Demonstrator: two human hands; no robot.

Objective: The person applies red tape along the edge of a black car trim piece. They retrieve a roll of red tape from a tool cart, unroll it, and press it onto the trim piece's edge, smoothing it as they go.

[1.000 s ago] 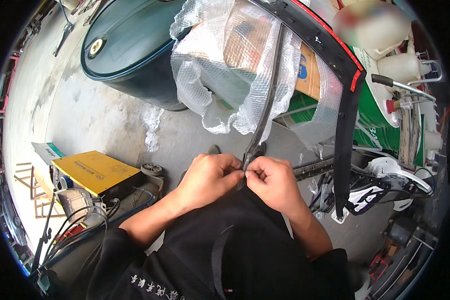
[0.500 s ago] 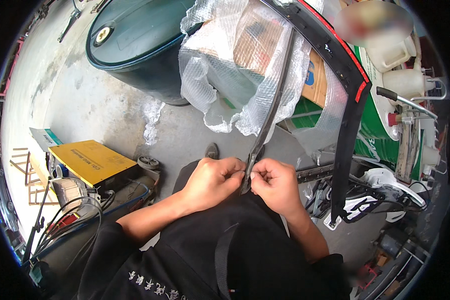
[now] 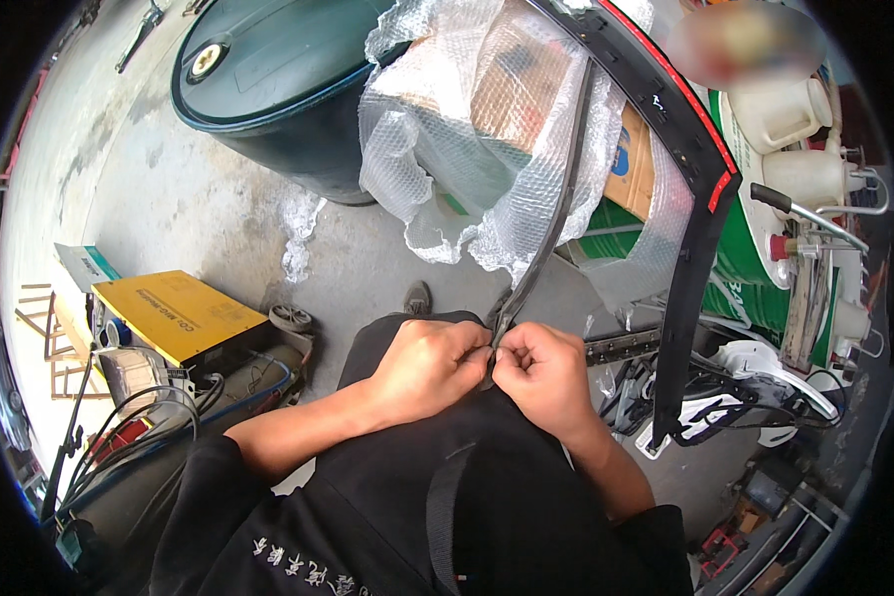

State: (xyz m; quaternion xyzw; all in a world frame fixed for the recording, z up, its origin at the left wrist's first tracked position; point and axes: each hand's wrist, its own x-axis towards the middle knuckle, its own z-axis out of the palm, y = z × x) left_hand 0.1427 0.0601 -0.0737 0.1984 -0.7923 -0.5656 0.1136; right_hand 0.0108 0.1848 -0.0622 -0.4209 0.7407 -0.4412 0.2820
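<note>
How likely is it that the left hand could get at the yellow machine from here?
Probably not without leaning or stepping over: the left hand pinches the dark strip, and the yellow machine stands well off to the left, though nothing appears to block the way.

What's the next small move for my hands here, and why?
Perhaps slide the right hand slightly up the dark strip while the left hand steadies it: both hands sit close together near its lower end, and neither supports the long stretch rising toward the black panel.
</note>
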